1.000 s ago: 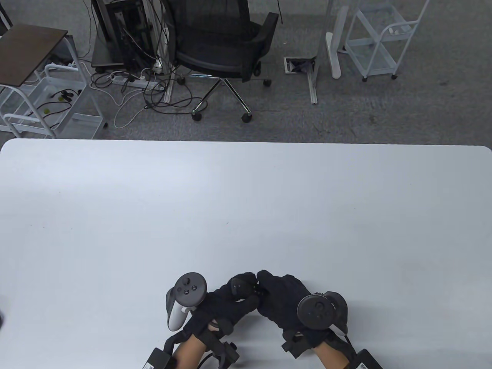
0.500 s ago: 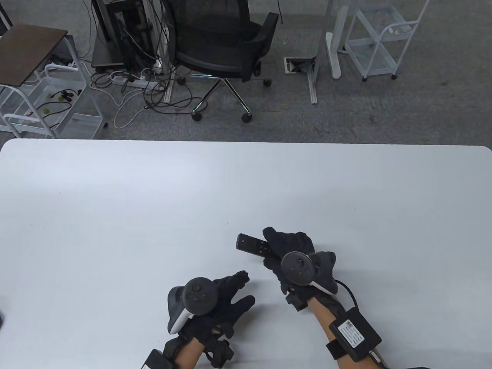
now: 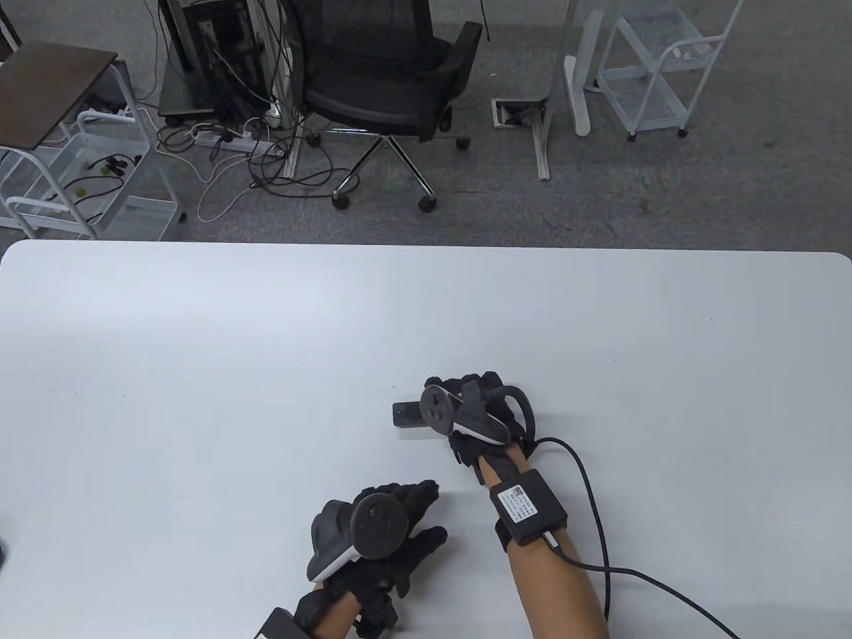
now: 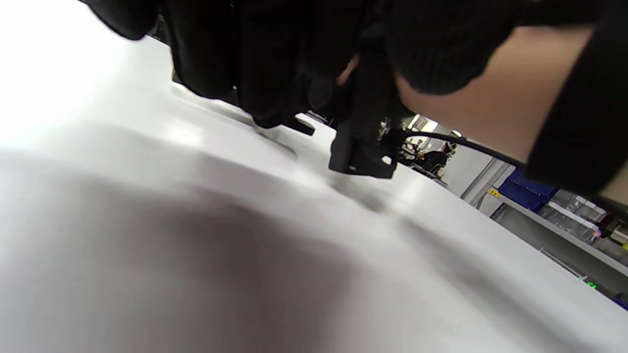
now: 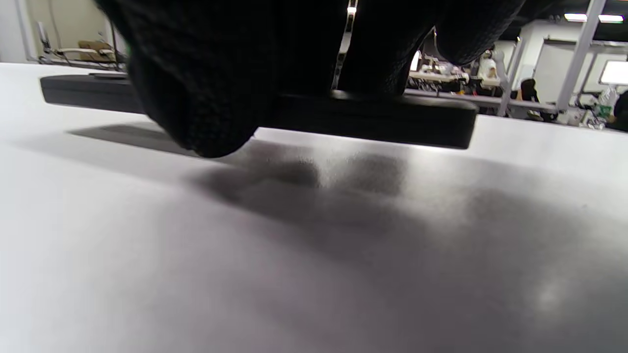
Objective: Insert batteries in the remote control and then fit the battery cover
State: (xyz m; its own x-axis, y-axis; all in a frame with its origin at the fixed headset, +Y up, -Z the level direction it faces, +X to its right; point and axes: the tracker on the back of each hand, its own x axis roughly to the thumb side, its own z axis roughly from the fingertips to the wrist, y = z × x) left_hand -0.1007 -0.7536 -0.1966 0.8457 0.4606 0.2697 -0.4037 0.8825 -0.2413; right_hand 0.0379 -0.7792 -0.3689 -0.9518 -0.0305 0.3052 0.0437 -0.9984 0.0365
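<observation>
The black remote control (image 3: pixel 405 414) lies flat and low on the white table (image 3: pixel 200 346), its left end sticking out from under my right hand (image 3: pixel 476 399). My right hand grips it from above. In the right wrist view the remote (image 5: pixel 382 117) is a long dark bar under my gloved fingers (image 5: pixel 196 98), at or just above the tabletop. My left hand (image 3: pixel 406 519) is open and empty, fingers spread, nearer the front edge and apart from the remote. No loose batteries or battery cover are in view.
A cable (image 3: pixel 592 506) runs from the box on my right forearm (image 3: pixel 528 506) across the table to the bottom right. Beyond the far table edge stand an office chair (image 3: pixel 379 80) and white carts (image 3: pixel 659 73).
Both hands were together on the remote near the front edge. My left hand let go and opened. My right hand carried the remote farther up the table and turned over onto it.
</observation>
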